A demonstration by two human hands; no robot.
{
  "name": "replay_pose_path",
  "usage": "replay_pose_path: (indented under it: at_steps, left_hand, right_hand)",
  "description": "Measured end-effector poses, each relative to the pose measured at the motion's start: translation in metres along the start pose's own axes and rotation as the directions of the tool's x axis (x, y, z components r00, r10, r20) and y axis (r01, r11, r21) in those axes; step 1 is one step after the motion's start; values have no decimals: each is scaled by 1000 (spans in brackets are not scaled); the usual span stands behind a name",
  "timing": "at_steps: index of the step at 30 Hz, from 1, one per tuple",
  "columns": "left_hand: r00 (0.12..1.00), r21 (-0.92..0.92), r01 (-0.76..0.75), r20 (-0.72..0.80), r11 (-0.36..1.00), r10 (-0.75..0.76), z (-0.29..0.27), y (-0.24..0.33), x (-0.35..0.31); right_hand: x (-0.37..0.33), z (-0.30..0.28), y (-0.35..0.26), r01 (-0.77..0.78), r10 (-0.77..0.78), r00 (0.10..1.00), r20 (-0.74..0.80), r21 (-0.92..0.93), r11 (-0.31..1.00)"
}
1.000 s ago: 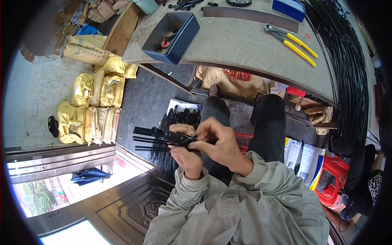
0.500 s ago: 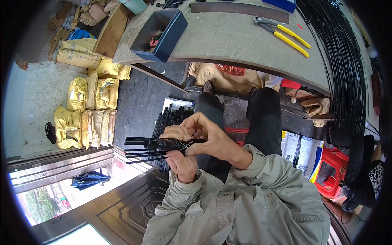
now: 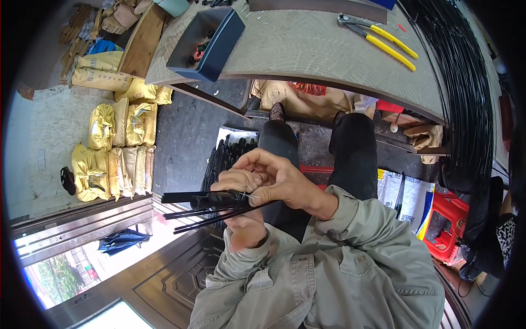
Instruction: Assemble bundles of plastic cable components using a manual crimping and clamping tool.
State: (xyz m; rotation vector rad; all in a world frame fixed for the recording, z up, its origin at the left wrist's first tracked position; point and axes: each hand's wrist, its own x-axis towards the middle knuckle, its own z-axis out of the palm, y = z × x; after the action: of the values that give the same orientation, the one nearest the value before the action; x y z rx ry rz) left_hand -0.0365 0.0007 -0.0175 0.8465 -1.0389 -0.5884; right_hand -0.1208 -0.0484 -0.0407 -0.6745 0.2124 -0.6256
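Over my lap my left hand is wrapped round a bundle of black rods with a thick black tube in its middle. Thin black rods fan out to the left beside the tube, on both its sides. My right hand is closed at the bundle's right end, thumb pressed against thin pale wires. Its fingertips meet those of the left hand, and what lies between them is partly hidden. Beyond my hands, a pile of similar black rod bundles lies on a white sheet on the floor.
The workbench ahead carries a dark blue bin and yellow-handled pliers. Long black rods hang over its right end. Yellow sacks are stacked at the left. A red plastic stool stands at the right.
The bundle has tilted slightly in my hands, and the rods on its near side now slant lower to the left. Both hands keep their hold.
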Motion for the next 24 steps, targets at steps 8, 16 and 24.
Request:
replay_pose_path:
  at_steps: [8,16,24]
  left_hand:
    - [931,321,139,280,937,-234,1,22,15]
    - [926,308,27,351,951,-140,-2,0,19]
    - [934,326,-23,345,945,-96,0,-1,32]
  right_hand:
    - [-1,-13,-6,56,-58,994,98,19,998]
    - [-5,-32,-11,62,-94,983,157,198,978]
    - [-30,-51,-135,-133,-721,686,-97,-991,7]
